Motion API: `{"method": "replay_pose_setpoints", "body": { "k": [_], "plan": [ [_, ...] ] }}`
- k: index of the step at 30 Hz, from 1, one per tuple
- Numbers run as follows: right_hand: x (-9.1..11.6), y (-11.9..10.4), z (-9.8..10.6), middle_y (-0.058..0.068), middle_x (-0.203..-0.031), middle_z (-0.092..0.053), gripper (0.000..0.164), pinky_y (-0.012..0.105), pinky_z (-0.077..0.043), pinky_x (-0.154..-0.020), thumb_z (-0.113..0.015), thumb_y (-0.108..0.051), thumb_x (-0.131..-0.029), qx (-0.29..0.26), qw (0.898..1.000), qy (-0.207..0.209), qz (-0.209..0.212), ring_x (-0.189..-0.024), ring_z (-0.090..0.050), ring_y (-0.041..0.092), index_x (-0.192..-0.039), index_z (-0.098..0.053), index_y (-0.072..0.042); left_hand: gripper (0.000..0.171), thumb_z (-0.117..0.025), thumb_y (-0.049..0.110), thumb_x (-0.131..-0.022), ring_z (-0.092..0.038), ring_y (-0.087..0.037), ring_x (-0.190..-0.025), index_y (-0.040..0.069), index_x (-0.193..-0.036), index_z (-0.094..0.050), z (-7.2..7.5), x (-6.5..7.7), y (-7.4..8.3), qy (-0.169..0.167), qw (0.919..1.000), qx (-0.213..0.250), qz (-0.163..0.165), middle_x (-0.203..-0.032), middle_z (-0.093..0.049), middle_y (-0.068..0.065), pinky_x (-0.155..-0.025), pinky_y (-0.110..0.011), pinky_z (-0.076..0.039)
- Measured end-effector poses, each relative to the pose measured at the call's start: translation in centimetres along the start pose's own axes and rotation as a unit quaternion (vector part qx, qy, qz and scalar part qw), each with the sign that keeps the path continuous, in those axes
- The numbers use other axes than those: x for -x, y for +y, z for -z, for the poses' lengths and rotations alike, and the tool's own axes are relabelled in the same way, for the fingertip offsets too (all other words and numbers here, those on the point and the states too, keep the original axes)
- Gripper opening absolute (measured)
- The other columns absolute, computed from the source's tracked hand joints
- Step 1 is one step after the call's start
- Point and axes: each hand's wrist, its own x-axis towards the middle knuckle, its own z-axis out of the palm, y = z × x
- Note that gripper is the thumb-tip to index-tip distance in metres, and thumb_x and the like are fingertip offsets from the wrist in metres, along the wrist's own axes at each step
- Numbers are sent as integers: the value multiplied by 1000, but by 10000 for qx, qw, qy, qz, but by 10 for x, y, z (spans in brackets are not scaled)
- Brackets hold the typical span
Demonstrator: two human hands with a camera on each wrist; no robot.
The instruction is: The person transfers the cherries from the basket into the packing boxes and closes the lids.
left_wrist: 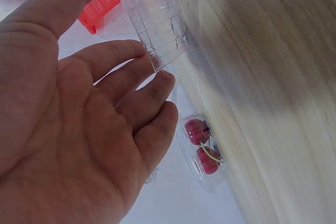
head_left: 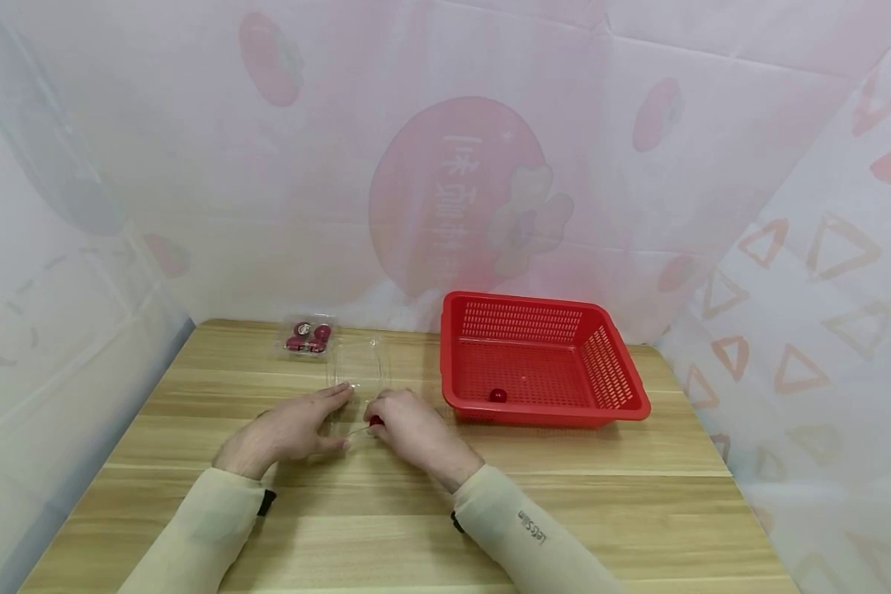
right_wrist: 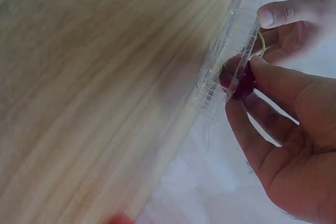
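A clear plastic clamshell box (head_left: 358, 363) lies with its lid raised on the table in front of me. My right hand (head_left: 416, 433) pinches a dark red cherry (right_wrist: 244, 81) between thumb and fingers, right at the box's rim; its thin stem (right_wrist: 262, 43) points toward my left hand. My left hand (head_left: 297, 425) rests against the left side of the box, fingers spread and only slightly bent. Its fingertips (left_wrist: 165, 77) touch the clear rim, and its thumb lies at the near end.
To the right stands a red perforated basket (head_left: 542, 411) with one cherry (head_left: 498, 395) inside. A smaller clear pack (head_left: 310, 337) of several cherries sits at the table's back left, close beside the box. Printed cloth (head_left: 460, 198) walls off the wooden table (head_left: 356, 520).
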Motion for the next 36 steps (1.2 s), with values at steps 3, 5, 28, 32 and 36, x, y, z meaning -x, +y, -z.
{"method": "replay_pose_setpoints", "body": {
  "k": [3,5,28,32,36],
  "plan": [
    [-1,-1,-2,-8,-109,-90,9,21,-67,-91,-86,-19,-109,152,9999,-36,5,-103,-83,7,-113,-93,-20,89,-91,34,-105,-49,-56,-168,-4,-174,-49,0,0,-1,3,10000,-32,-6,-184,-46,-29,-137,-71,-46],
    [-2,-1,-3,-10,-108,-90,9,21,-67,-89,-86,-19,-109,235,9997,-56,-24,-101,-83,6,-111,-94,-21,90,-91,34,-105,-49,-56,-168,-4,-174,-49,1,0,0,-1,10000,-34,0,-184,-46,-29,-137,-71,-46],
    [14,2,58,4,-130,-90,20,36,-70,-113,-84,-17,-111,-471,9979,366,-243,-127,-84,22,-129,-90,-10,90,-91,34,-105,-50,-56,-168,-4,-175,-49,1,-1,2,-17,10000,-60,44,-184,-46,-30,-137,-72,-46],
    [17,12,69,5,-132,-89,21,40,-68,-118,-83,-17,-112,-467,9972,455,-356,-131,-83,25,-131,-89,-9,90,-91,33,-105,-50,-57,-168,-4,-175,-49,1,-1,2,-31,9999,-80,78,-184,-46,-30,-137,-72,-46],
    [22,24,78,7,-134,-89,22,45,-67,-121,-83,-16,-111,-617,9954,490,-542,-134,-82,28,-132,-88,-7,89,-90,33,-106,-48,-57,-169,-3,-176,-48,0,-3,2,-76,9999,-34,139,-185,-45,-30,-138,-73,-44]
  ]
}}
